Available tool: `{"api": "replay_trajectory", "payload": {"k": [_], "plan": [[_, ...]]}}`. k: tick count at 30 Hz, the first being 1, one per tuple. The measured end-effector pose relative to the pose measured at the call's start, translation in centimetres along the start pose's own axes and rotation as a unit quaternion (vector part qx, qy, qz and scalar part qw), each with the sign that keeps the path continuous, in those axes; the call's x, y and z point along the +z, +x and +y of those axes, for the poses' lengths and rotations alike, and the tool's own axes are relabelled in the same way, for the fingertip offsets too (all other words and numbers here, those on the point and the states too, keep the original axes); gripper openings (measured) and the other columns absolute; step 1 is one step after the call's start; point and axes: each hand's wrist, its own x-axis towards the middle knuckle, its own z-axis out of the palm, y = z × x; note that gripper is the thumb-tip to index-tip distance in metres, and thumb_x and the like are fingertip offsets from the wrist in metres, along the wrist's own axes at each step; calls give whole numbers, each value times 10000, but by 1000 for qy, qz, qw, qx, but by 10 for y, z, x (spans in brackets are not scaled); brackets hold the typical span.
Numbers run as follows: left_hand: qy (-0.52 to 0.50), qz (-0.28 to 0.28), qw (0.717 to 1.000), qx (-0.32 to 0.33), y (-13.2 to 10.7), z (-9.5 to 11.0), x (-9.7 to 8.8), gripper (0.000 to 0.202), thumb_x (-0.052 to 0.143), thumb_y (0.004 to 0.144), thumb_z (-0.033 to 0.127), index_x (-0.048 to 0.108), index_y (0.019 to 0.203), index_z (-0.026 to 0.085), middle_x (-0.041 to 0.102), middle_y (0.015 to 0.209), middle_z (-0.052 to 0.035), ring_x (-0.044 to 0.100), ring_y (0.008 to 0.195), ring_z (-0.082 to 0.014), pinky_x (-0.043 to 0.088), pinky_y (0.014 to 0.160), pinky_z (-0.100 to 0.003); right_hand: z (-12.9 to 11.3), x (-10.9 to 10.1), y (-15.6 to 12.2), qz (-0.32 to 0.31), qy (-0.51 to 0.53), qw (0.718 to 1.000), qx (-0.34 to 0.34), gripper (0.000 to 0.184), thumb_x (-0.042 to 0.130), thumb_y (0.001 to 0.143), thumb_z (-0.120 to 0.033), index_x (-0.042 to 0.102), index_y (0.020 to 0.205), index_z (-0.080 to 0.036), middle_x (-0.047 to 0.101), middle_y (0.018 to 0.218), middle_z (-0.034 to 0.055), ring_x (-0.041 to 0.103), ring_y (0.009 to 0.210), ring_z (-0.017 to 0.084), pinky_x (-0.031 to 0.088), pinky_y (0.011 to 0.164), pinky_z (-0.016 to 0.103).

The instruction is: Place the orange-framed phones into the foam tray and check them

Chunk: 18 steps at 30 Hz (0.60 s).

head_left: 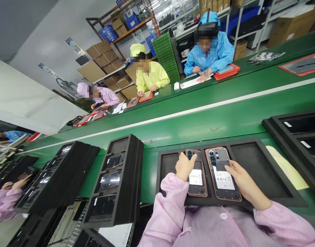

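Observation:
A black foam tray (260, 164) lies on the green bench in front of me, with several slots. Two open phone bodies with orange rims lie side by side in its middle slots. My left hand (184, 166) rests on the left phone (197, 180), fingers curled at its upper left edge near the camera. My right hand (243, 181) lies along the right edge of the right phone (223, 175), fingers touching it. Both phones show white labels. The tray's outer slots hold nothing.
Stacked black trays of phones (116, 178) stand to my left, more trays (299, 137) to my right. A green conveyor (198, 116) runs across. Three people in smocks sit at the far side with orange-framed parts. A person's hand (18, 183) shows at far left.

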Motion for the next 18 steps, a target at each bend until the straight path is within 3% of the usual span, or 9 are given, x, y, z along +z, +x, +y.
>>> {"api": "replay_trajectory", "payload": {"k": [4, 8, 10, 14, 18], "plan": [[-82, 16, 996, 33, -5, -13, 8, 208, 554, 804, 367, 575, 821, 160, 677, 973, -152, 632, 979, -297, 454, 850, -376, -3, -1, -2, 16, 83, 996, 15, 555, 591, 628, -575, 493, 1032, -208, 676, 984, 91, 646, 902, 296, 552, 697, 406], [-193, 32, 978, 69, -22, -21, 12, 204, 447, 858, 282, 552, 959, 140, 675, 999, -110, 642, 929, -193, 482, 814, -287, -9, -5, -11, 18, 139, 990, 13, 627, 691, 574, -626, 535, 1032, -227, 667, 1054, 79, 630, 954, 303, 553, 727, 405], [-295, 46, 949, 105, -33, -15, 14, 268, 437, 864, 320, 543, 1044, 152, 660, 1073, -88, 620, 993, -177, 467, 870, -285, -11, -5, -18, 10, 174, 985, -14, 632, 722, 565, -636, 566, 1027, -233, 668, 1064, 72, 616, 990, 299, 542, 780, 407], [-515, 21, 839, 174, -45, 13, 32, 453, 636, 730, 470, 573, 1088, 200, 644, 1147, -56, 570, 1101, -207, 405, 984, -323, -12, 1, -22, 15, 186, 976, -112, 573, 728, 611, -615, 607, 1043, -259, 619, 1183, 51, 528, 1145, 284, 465, 946, 411], [-595, -80, 793, 107, -45, 32, 62, 626, 501, 710, 710, 621, 975, 156, 676, 1040, -99, 608, 1020, -253, 441, 945, -395, -8, 1, -11, 30, 118, 983, -136, 722, 694, 680, -577, 459, 1301, -296, 431, 1400, 27, 375, 1293, 249, 313, 1085, 413]]}}
